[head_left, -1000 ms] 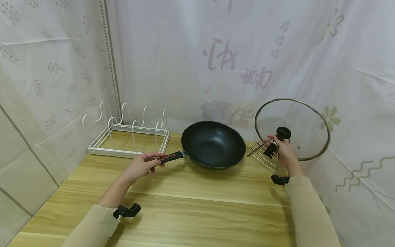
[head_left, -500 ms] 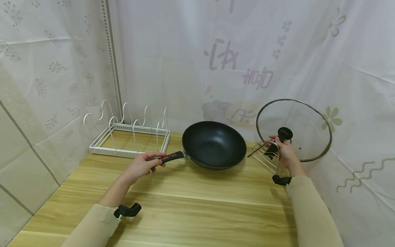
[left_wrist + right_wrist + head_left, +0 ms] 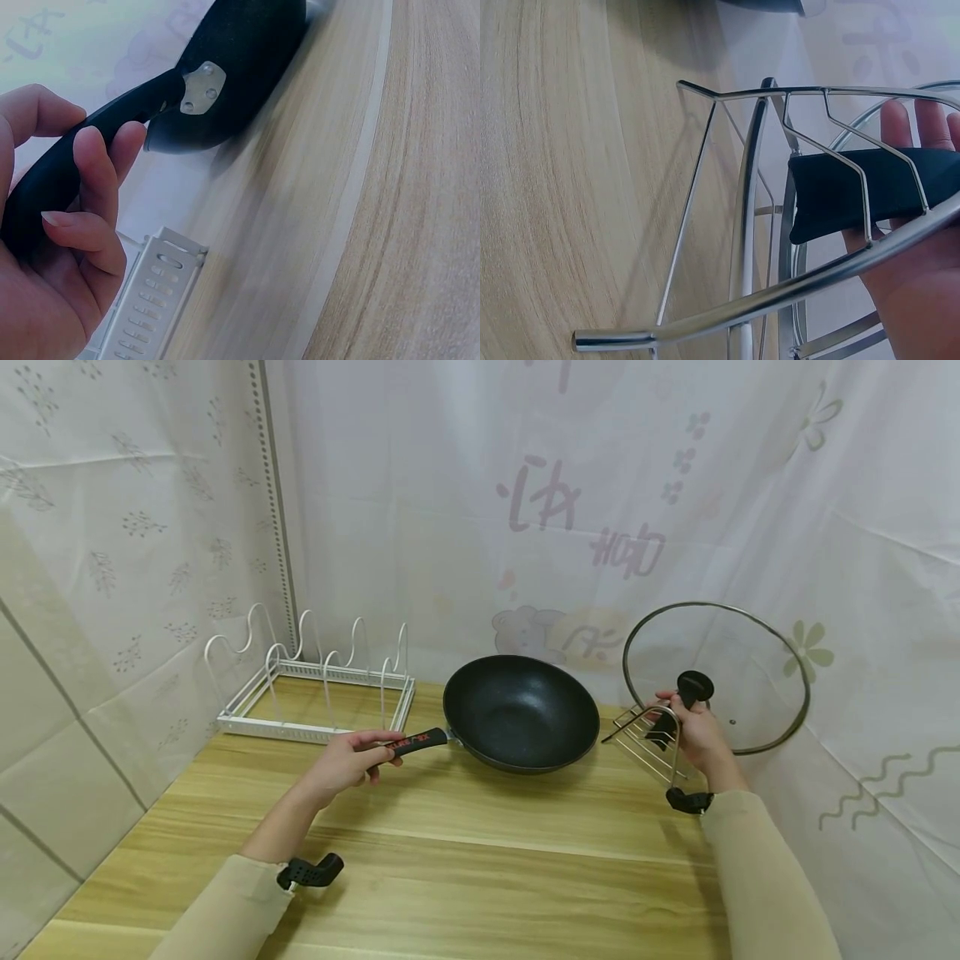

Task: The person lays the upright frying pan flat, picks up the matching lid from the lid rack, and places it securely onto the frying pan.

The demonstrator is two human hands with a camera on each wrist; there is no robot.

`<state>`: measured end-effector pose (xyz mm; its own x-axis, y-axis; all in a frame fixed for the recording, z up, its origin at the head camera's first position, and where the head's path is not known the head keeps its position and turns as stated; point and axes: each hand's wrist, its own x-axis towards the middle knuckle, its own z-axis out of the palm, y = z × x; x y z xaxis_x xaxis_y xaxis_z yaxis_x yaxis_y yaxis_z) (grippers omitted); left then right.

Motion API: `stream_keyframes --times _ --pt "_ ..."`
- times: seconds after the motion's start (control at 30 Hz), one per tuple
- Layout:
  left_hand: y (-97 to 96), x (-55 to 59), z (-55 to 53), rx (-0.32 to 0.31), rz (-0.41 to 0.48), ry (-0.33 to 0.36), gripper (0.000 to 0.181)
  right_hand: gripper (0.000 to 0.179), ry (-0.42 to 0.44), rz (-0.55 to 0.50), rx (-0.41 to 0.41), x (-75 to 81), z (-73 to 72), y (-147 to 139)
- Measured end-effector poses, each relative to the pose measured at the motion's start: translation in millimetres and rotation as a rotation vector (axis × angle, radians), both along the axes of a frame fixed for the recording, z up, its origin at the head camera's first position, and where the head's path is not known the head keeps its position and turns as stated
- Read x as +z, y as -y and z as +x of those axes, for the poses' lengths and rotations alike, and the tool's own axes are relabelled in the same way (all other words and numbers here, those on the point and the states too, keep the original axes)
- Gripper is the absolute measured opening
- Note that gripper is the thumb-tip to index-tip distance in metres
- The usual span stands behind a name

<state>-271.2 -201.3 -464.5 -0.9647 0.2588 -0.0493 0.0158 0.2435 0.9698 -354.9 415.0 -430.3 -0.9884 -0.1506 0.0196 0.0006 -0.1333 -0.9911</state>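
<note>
Hands (image 3: 349, 767) (image 3: 699, 735) grip wok handle (image 3: 416, 742) and lid handle (image 3: 829, 199), the latter partly hiding the right hand's fingers (image 3: 896, 124).

Bench (image 3: 450, 877) surfaced in smooth-looking wood grain, low sheen. At back left corner, rack (image 3: 277, 728) made of metal, finished satin white. Near back edge, wok (image 3: 521, 714) finished in matt black, soft shine caught inside; handle (image 3: 422, 741) moulded in dull black plastic, joined by bare metal bracket (image 3: 202, 88). Toward back right corner, lid (image 3: 742, 668) made of clear glossy glass, edged in metal; knob (image 3: 695, 686) moulded in black plastic; wire stand (image 3: 780, 291) polished bright, metal. Backdrop (image 3: 420, 510) hung in creased cloth.
</note>
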Motion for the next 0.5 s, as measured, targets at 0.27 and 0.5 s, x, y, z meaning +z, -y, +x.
stream_keyframes --times 0.27,0.5 --pt "0.1 -0.1 -0.1 -0.002 0.004 0.003 0.045 0.029 -0.017 0.025 -0.007 3.1 1.7 -2.9" --pt "0.8 -1.7 -1.3 -0.003 0.0 0.01 0.045 0.028 -0.067 0.095 -0.025 9.3 1.8 -6.4"
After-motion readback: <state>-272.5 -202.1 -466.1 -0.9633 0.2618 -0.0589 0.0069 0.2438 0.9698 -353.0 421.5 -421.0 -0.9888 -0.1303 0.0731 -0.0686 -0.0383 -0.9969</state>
